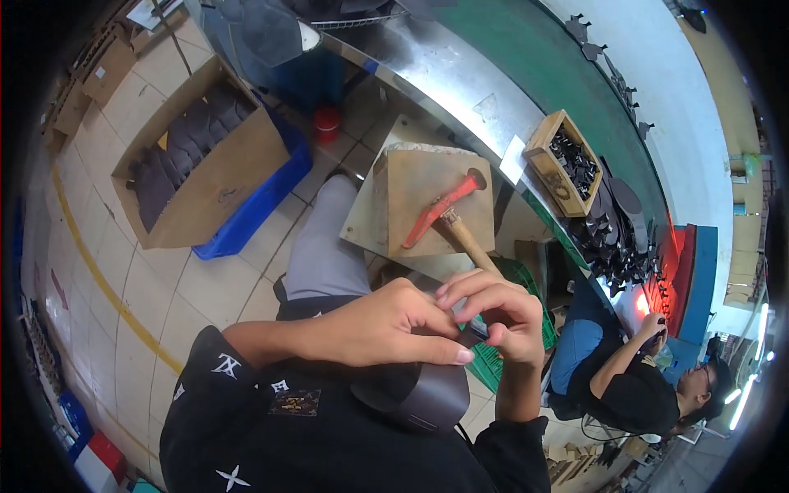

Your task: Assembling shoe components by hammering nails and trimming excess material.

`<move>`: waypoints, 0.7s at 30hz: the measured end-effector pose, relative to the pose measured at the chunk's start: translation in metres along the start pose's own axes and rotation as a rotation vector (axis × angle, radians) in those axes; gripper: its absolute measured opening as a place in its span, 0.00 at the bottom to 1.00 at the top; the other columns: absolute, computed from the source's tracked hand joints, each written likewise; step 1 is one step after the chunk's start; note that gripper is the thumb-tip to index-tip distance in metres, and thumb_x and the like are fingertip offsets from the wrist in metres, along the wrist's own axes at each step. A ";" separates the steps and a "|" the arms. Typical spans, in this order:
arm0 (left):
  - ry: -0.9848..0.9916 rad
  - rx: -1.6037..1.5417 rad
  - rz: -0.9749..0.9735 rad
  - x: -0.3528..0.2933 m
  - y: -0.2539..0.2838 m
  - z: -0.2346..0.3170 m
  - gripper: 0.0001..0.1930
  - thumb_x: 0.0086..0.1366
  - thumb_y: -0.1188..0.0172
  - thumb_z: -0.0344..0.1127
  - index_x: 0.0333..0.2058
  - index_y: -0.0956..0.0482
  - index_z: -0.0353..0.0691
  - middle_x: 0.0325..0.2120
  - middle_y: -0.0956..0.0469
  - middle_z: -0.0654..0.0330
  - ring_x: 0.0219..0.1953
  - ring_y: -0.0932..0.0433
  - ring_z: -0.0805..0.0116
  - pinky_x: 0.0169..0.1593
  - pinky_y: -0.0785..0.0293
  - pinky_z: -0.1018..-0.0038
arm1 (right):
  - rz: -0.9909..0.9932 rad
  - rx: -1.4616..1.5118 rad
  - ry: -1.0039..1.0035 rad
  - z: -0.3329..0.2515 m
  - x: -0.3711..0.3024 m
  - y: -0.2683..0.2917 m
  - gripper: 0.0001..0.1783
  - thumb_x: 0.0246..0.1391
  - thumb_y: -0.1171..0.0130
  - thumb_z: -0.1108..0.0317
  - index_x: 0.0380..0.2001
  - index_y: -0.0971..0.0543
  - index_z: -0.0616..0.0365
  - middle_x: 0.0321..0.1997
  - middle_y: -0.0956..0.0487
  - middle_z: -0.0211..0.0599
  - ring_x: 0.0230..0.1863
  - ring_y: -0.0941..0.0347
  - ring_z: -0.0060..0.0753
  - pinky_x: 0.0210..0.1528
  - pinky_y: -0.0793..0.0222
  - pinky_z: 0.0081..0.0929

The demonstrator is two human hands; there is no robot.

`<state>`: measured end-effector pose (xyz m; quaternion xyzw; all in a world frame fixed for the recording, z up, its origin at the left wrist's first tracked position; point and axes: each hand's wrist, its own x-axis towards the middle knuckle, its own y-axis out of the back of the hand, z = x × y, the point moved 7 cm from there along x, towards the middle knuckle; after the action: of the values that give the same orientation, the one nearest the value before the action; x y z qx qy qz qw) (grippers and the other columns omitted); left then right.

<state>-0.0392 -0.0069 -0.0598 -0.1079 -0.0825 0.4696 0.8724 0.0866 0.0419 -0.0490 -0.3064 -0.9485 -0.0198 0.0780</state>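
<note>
Close in front of my body, my left hand (394, 324) grips a dark brown, smooth, leather-like piece (423, 398) with a rounded edge and a small slit. The fingers and thumb are closed over its upper part. My right hand (511, 316) meets it from the right, its thumb and curled fingers pinching a small dark strap-like end (473, 332). Whether that end belongs to the same piece is hidden by the fingers. Just beyond my hands, a hammer (444, 209) with a worn red head and wooden handle lies on a square block (403, 181).
On the left, a cardboard box (218, 193) of dark pieces rests in a blue crate (279, 197). A wooden box (546, 135) of small black parts sits on the metal-edged bench beside a dark pile (620, 234). A co-worker (633, 390) sits at right; a green crate (489, 361) is near my right hand.
</note>
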 end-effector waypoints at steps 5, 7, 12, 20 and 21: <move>0.073 -0.112 -0.180 -0.002 -0.014 -0.012 0.18 0.66 0.37 0.44 0.30 0.17 0.30 0.15 0.29 0.61 0.21 0.36 0.80 0.27 0.40 0.75 | -0.114 -0.086 0.170 -0.012 0.002 -0.009 0.22 0.56 0.35 0.55 0.38 0.19 0.68 0.43 0.20 0.51 0.44 0.23 0.49 0.49 0.28 0.42; 0.076 -0.184 -0.236 0.000 -0.022 -0.013 0.18 0.66 0.37 0.44 0.30 0.17 0.30 0.15 0.30 0.62 0.22 0.36 0.80 0.27 0.40 0.75 | -0.205 -0.088 0.234 -0.026 -0.001 -0.009 0.20 0.54 0.32 0.60 0.38 0.20 0.70 0.41 0.21 0.50 0.40 0.23 0.48 0.44 0.27 0.38; 0.075 -0.176 -0.448 0.001 -0.039 -0.017 0.14 0.68 0.38 0.41 0.39 0.14 0.33 0.27 0.18 0.54 0.29 0.22 0.70 0.33 0.30 0.72 | -0.354 -0.279 0.281 -0.044 -0.006 -0.012 0.18 0.51 0.30 0.67 0.35 0.22 0.73 0.35 0.22 0.49 0.30 0.25 0.48 0.31 0.28 0.32; 0.110 -0.183 -0.569 0.005 -0.048 -0.022 0.17 0.69 0.39 0.43 0.36 0.16 0.30 0.23 0.20 0.55 0.26 0.25 0.73 0.33 0.31 0.72 | -0.496 -0.151 0.270 -0.040 -0.002 -0.016 0.18 0.51 0.30 0.64 0.30 0.21 0.72 0.29 0.22 0.48 0.24 0.27 0.44 0.23 0.32 0.32; 0.078 -0.183 -0.547 0.007 -0.046 -0.019 0.17 0.69 0.40 0.42 0.37 0.17 0.30 0.23 0.20 0.54 0.26 0.26 0.73 0.33 0.32 0.72 | -0.520 -0.208 0.247 -0.037 -0.004 -0.016 0.20 0.54 0.31 0.59 0.29 0.21 0.71 0.27 0.21 0.47 0.22 0.26 0.42 0.21 0.32 0.32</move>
<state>0.0061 -0.0281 -0.0661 -0.1780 -0.1170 0.2028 0.9558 0.0853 0.0238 -0.0132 -0.0547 -0.9714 -0.1731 0.1533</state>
